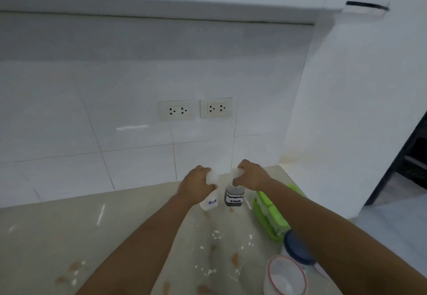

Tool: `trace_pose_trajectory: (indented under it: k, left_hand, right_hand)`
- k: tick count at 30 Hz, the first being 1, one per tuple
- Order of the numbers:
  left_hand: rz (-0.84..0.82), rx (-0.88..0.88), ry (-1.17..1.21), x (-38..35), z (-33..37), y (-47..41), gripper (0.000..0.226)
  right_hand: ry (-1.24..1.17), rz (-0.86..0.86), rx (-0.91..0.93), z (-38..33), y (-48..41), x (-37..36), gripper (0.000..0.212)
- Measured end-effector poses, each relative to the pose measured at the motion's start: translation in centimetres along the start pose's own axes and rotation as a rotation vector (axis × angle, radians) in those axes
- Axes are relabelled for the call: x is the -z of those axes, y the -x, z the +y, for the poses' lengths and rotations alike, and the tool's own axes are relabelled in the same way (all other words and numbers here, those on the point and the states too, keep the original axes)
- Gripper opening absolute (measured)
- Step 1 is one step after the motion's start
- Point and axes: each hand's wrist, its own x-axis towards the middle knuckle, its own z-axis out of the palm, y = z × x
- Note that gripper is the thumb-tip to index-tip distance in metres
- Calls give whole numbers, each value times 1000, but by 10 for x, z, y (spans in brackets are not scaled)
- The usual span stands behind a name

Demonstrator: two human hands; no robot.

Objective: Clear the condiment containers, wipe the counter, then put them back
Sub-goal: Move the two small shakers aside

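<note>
- Our left hand (196, 182) curled round the top of the salt container (210, 200), tilted below the grip
- Our right hand (250, 178) clasped the seasoning sauce bottle (234, 199) by its top, upright beneath the grip, just beside the salt container

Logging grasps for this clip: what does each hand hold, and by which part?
Left hand grips the salt bottle by its upper part; right hand grips the seasoning sauce bottle by its top.
</note>
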Motion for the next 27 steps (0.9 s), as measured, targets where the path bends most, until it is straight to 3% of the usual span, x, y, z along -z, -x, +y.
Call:
trace_pose_trajectory:
  k: [9,27]
  left_hand:
    - [-10,-35,50,-3,21,105,63]
    - [-133,41,15,-51,90,232,62]
  right_hand:
    - [167,-40,-101,12,114,-13,60]
    - [219,-131,11,87,255,-12,64]
